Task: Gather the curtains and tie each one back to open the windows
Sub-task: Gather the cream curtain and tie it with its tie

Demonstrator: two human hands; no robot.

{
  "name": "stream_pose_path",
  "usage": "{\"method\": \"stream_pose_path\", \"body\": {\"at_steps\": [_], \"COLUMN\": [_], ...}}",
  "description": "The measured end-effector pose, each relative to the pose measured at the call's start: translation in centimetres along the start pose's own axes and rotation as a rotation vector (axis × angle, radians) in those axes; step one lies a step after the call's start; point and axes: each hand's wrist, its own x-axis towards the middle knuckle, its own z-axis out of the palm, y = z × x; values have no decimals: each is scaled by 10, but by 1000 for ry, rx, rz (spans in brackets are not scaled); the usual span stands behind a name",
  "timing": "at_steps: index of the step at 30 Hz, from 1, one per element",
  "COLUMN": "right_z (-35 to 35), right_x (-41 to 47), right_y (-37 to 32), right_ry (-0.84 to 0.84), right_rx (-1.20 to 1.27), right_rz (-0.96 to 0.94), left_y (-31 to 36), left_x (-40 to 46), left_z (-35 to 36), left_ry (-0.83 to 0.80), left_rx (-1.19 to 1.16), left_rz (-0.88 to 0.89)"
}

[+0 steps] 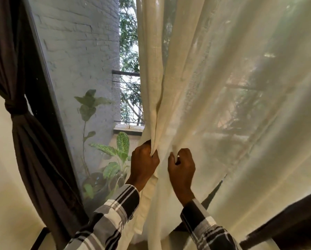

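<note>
A sheer cream curtain (232, 87) hangs over the right part of the window. My left hand (144, 163) grips its bunched left edge, fingers curled round the folds. Just to the right, my right hand (181, 166) pinches another fold of the same cloth. A dark brown curtain (30, 150) hangs at the left, gathered and knotted with a tie (16, 105) of the same dark cloth.
The uncovered window pane (75, 69) shows a white brick wall, potted plants (111, 159) and a balcony railing (127, 98) outside. A dark window frame (43, 109) runs along the left. A dark edge (286, 219) crosses the lower right corner.
</note>
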Motion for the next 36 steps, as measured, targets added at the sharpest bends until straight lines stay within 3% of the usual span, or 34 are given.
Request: {"method": "stream_pose_path", "body": {"at_steps": [4,9,11,14,17,20,21,23,27,30,36], "right_z": [17,14,10,2,-18,-47,-57,-70,-66,-48,-27], "right_x": [-11,-22,-26,-28,-16,10,21,41,54,41,2], "right_y": [-6,-10,-6,6,28,53,60,71,62,40,18], "right_ry": [-154,-250,-321,-417,-300,9,66,58,-230,-341,10], "right_rx": [16,74,131,110,53,159,198,234,427,337,156], "right_rz": [-11,-109,-104,-263,-258,219,376,510,472,374,338], "left_y": [9,16,20,18,17,17,16,14,13,12,5], "left_x": [-3,-5,-6,-5,-3,-3,-3,-4,-3,-3,-2], "left_z": [4,-2,-3,2,3,-1,-1,0,3,4,0], "left_ry": [-21,-93,-115,-76,-54,-48,-52,-55,-47,-36,-8], "left_rx": [-8,-177,-140,-41,-4,-8,-17,-21,-28,-10,74], "left_rz": [31,-79,-96,-110,-121,-137,-138,-135,-133,-110,-134]}}
